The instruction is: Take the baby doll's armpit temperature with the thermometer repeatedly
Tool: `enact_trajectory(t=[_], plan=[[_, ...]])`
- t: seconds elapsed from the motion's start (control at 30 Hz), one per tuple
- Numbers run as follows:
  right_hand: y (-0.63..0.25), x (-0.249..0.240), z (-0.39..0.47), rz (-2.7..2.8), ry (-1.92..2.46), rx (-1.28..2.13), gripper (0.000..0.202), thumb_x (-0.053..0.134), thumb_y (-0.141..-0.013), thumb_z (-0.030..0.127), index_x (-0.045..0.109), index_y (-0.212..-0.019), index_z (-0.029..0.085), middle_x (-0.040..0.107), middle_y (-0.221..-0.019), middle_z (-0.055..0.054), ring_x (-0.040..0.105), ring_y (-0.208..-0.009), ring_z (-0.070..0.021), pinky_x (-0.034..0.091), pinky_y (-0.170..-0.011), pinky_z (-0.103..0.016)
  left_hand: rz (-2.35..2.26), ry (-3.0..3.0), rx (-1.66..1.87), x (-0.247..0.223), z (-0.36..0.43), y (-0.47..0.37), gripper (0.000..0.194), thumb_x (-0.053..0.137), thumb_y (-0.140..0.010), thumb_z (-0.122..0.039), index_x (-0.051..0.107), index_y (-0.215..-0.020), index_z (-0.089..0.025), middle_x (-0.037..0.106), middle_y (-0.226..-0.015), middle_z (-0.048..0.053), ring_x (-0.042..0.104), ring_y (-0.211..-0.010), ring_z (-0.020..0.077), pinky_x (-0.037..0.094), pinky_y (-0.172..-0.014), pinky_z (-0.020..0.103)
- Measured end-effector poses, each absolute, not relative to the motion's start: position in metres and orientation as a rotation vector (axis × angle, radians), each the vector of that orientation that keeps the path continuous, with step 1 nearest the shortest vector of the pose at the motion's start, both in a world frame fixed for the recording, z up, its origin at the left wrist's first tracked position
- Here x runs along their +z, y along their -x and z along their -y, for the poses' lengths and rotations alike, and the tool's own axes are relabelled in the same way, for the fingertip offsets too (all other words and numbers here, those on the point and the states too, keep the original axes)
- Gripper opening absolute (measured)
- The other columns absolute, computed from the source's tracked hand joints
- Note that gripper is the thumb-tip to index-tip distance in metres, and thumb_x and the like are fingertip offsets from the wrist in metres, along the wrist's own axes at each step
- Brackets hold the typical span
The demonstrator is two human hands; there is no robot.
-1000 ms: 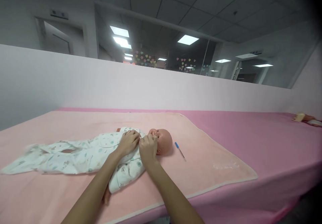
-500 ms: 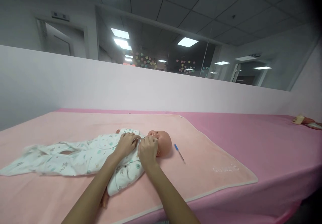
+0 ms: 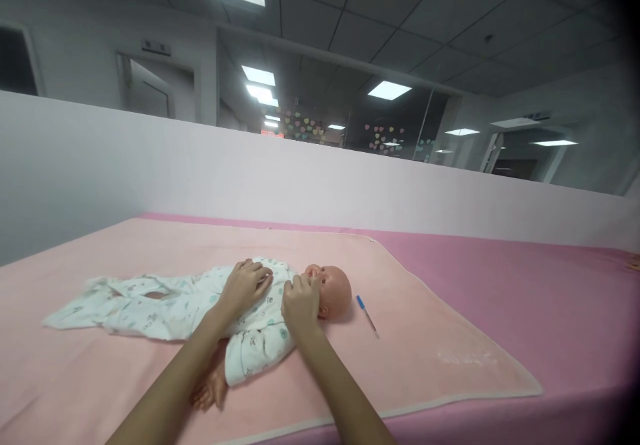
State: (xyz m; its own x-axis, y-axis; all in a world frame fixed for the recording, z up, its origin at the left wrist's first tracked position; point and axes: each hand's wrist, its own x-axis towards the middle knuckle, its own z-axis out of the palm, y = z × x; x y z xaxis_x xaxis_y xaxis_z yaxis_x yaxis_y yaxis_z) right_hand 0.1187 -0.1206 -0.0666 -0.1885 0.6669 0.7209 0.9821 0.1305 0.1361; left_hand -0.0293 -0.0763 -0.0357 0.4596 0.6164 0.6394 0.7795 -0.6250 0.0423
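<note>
A baby doll (image 3: 336,293) lies on its back, its bald head to the right, dressed in a white patterned sleepsuit (image 3: 265,351). Its trouser legs stretch flat to the left, and one small doll hand (image 3: 213,388) sticks out of the near sleeve. My left hand (image 3: 246,286) rests on the chest of the suit, fingers extended and slightly bent. Close by the doll's neck and chin is my right hand (image 3: 301,303), its fingers curled closed; the fingertips and anything between them are hidden.
A pen with a blue cap (image 3: 367,315) lies right of the doll's head on a peach blanket (image 3: 425,338). Pink cloth (image 3: 480,285) covers the table beneath. Behind rises a white partition (image 3: 300,178) with glass above it.
My left hand has drawn back leftward from the collar onto the chest, apart from my right hand. My right hand stays near the neck. The view has shifted left.
</note>
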Motion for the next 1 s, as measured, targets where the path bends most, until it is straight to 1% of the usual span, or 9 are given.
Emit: enact_trajectory(t=[0.13, 0.23, 0.37, 0.47, 0.53, 0.63, 0.77, 0.87, 1.0], plan=[[-0.112, -0.052, 0.109, 1.968, 1.446, -0.776, 0.014, 0.046, -0.078, 0.015, 0.059, -0.073, 0.017, 0.058, -0.074, -0.007, 0.046, -0.075, -0.0205, 0.027, -0.073, -0.037, 1.333, 2.556, -1.025, -0.039, 0.075, 0.041, 0.035, 0.032, -0.088, -0.034, 0.065, -0.086, -0.023, 0.065, -0.084, 0.003, 0.056, -0.085, 0.0195, 0.037, -0.081, 0.034], [-0.102, -0.046, 0.101, 2.003, 1.388, -0.711, 0.014, 0.047, -0.079, 0.019, 0.060, -0.074, 0.016, 0.060, -0.077, -0.007, 0.047, -0.077, -0.0204, 0.027, -0.073, -0.037, 1.345, 2.608, -1.046, -0.040, 0.075, 0.042, 0.035, 0.033, -0.088, -0.035, 0.065, -0.083, -0.023, 0.064, -0.083, 0.004, 0.055, -0.084, 0.0199, 0.038, -0.080, 0.034], [-0.094, -0.050, 0.099, 1.979, 1.375, -0.633, 0.011, 0.049, -0.076, 0.018, 0.060, -0.075, 0.015, 0.061, -0.074, -0.007, 0.048, -0.075, -0.0198, 0.026, -0.074, -0.037, 1.332, 2.614, -1.026, -0.042, 0.076, 0.040, 0.033, 0.033, -0.087, -0.030, 0.065, -0.086, -0.022, 0.061, -0.085, 0.005, 0.053, -0.086, 0.0205, 0.038, -0.080, 0.035], [-0.094, -0.055, 0.102, 1.937, 1.382, -0.613, 0.012, 0.048, -0.078, 0.020, 0.060, -0.075, 0.016, 0.062, -0.074, -0.007, 0.048, -0.076, -0.0202, 0.027, -0.074, -0.037, 1.331, 2.621, -1.022, -0.044, 0.076, 0.038, 0.034, 0.032, -0.088, -0.030, 0.065, -0.083, -0.022, 0.060, -0.084, 0.005, 0.052, -0.084, 0.0204, 0.039, -0.079, 0.035], [-0.097, -0.056, 0.105, 1.912, 1.383, -0.600, 0.012, 0.049, -0.079, 0.022, 0.060, -0.076, 0.017, 0.062, -0.075, -0.006, 0.048, -0.077, -0.0206, 0.027, -0.074, -0.037, 1.322, 2.632, -1.054, -0.044, 0.075, 0.037, 0.033, 0.032, -0.088, -0.030, 0.064, -0.083, -0.022, 0.060, -0.084, 0.005, 0.053, -0.084, 0.0197, 0.038, -0.081, 0.035], [-0.101, -0.056, 0.107, 1.887, 1.374, -0.556, 0.011, 0.053, -0.077, 0.025, 0.060, -0.078, 0.018, 0.062, -0.079, -0.005, 0.047, -0.080, -0.0202, 0.027, -0.076, -0.037, 1.305, 2.647, -1.108, -0.044, 0.075, 0.037, 0.032, 0.032, -0.088, -0.031, 0.062, -0.082, -0.022, 0.060, -0.085, 0.003, 0.053, -0.085, 0.0182, 0.036, -0.089, 0.036], [-0.105, -0.058, 0.105, 1.876, 1.369, -0.487, 0.011, 0.055, -0.077, 0.027, 0.062, -0.076, 0.019, 0.061, -0.080, -0.004, 0.047, -0.083, -0.0194, 0.025, -0.079, -0.038, 1.295, 2.657, -1.130, -0.045, 0.075, 0.037, 0.031, 0.034, -0.088, -0.034, 0.062, -0.083, -0.022, 0.060, -0.085, 0.001, 0.053, -0.087, 0.0172, 0.032, -0.095, 0.036], [-0.108, -0.062, 0.101, 1.907, 1.303, -0.436, 0.011, 0.056, -0.077, 0.028, 0.064, -0.077, 0.021, 0.061, -0.082, -0.002, 0.047, -0.084, -0.0180, 0.024, -0.082, -0.037, 1.325, 2.643, -1.126, -0.047, 0.074, 0.037, 0.030, 0.034, -0.087, -0.032, 0.062, -0.086, -0.022, 0.061, -0.087, 0.003, 0.053, -0.089, 0.0188, 0.035, -0.090, 0.036], [-0.110, -0.064, 0.098, 1.943, 1.238, -0.406, 0.009, 0.055, -0.080, 0.028, 0.063, -0.080, 0.022, 0.061, -0.084, -0.001, 0.047, -0.085, -0.0161, 0.025, -0.078, -0.033, 1.344, 2.621, -1.139, -0.048, 0.073, 0.036, 0.030, 0.032, -0.087, -0.029, 0.061, -0.084, -0.021, 0.062, -0.087, 0.004, 0.052, -0.089, 0.0198, 0.037, -0.084, 0.035]])
